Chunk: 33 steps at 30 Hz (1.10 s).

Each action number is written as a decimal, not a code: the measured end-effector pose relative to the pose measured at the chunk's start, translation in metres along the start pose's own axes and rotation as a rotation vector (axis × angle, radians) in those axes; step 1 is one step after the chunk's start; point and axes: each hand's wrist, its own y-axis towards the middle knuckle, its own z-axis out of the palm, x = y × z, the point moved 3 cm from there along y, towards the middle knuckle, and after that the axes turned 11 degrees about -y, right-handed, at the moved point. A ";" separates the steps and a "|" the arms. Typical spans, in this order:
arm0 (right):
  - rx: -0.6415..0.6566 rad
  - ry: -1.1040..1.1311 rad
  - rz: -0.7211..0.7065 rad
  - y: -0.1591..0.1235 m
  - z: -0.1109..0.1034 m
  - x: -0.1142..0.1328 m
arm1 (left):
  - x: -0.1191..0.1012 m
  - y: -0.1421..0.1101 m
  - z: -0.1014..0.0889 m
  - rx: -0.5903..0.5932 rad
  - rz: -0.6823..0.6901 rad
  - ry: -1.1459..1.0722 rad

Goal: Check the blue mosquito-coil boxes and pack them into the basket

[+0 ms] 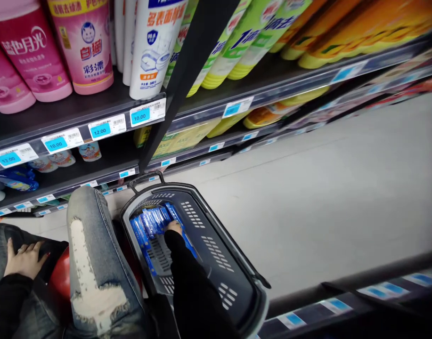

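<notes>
My left hand point(25, 260) rests on my left knee with its fingers spread, holding nothing. My right hand point(174, 228) reaches down into a dark shopping basket point(233, 256) on the floor beside my right leg. Its fingers are bent and partly hidden, closed at the edge of a blue packet. Several flat blue packets point(150, 221) stand in a row at the basket's far end, and others lie along its sides. The slotted basket bottom shows between them. My black sleeve covers part of the near half of the basket.
Shelves with pink bottles point(42, 61), a white bottle point(154, 52) and green bottles point(251, 42) run along the far side. Price tags point(106, 128) line the shelf edges. Pale floor point(307, 188) stretches right. Another shelf edge point(329, 306) crosses lower right. Something red point(62, 273) shows between my legs.
</notes>
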 end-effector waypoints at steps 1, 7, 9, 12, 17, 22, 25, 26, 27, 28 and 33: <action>0.027 -0.032 0.021 0.006 0.002 0.001 | 0.000 0.000 0.001 0.010 -0.005 0.016; 0.175 -0.160 0.023 0.028 0.013 -0.001 | -0.003 0.004 0.001 0.070 -0.024 0.084; 0.196 -0.181 -0.013 0.031 0.010 -0.003 | -0.006 0.006 0.000 0.080 -0.019 0.085; 0.194 -0.194 -0.068 0.035 -0.004 -0.008 | -0.011 0.010 -0.003 0.091 -0.006 0.102; 0.101 -0.190 -0.174 0.024 -0.045 -0.018 | -0.019 0.016 -0.004 0.099 0.012 0.124; 0.028 -0.178 -0.309 -0.037 -0.059 -0.009 | -0.023 0.020 -0.004 0.093 0.041 0.129; 0.022 -0.158 -0.369 -0.076 -0.045 0.011 | -0.022 0.020 -0.003 0.080 0.053 0.115; 0.026 -0.150 -0.386 -0.085 -0.038 0.019 | -0.021 0.020 -0.002 0.075 0.056 0.110; 0.033 -0.141 -0.402 -0.092 -0.031 0.026 | -0.020 0.020 -0.002 0.070 0.058 0.107; 0.040 -0.132 -0.416 -0.096 -0.025 0.032 | -0.019 0.019 -0.001 0.066 0.060 0.104; 0.070 -0.089 -0.436 -0.098 -0.004 0.044 | -0.015 0.017 0.001 0.060 0.053 0.093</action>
